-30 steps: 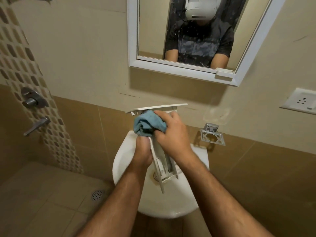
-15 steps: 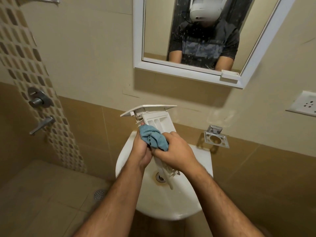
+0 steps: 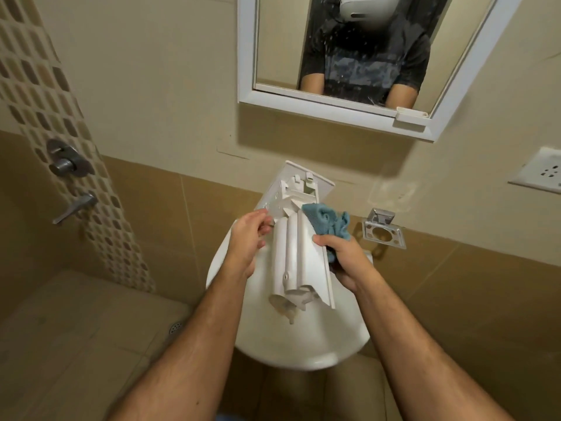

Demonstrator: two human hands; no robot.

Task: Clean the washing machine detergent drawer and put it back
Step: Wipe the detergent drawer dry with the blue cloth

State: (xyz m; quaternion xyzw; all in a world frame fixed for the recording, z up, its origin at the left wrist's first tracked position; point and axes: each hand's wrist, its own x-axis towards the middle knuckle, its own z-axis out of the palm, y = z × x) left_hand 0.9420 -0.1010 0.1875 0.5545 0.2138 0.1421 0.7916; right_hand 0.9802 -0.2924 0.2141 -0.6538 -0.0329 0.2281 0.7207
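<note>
The white detergent drawer (image 3: 296, 247) is held above the white basin (image 3: 303, 338), its underside turned up toward me and its front panel pointing at the wall. My right hand (image 3: 343, 259) grips the drawer's right edge together with a crumpled blue cloth (image 3: 329, 223), which bunches up above my thumb. My left hand (image 3: 250, 235) is at the drawer's left side near the front panel, fingers loosely curled with the tips touching it; whether it grips the drawer is hard to tell.
A white-framed mirror (image 3: 303, 104) hangs on the wall above the basin. A chrome holder (image 3: 384, 232) is fixed to the wall on the right, with a wall socket (image 3: 543, 174) further right. Shower valve (image 3: 65, 162) and lever (image 3: 76, 206) are on the left; floor drain (image 3: 176, 328) below.
The drawer has been flipped so its underside faces up. The cloth moved from the drawer's left top to its right edge with my right hand, and my left hand loosened its grip.
</note>
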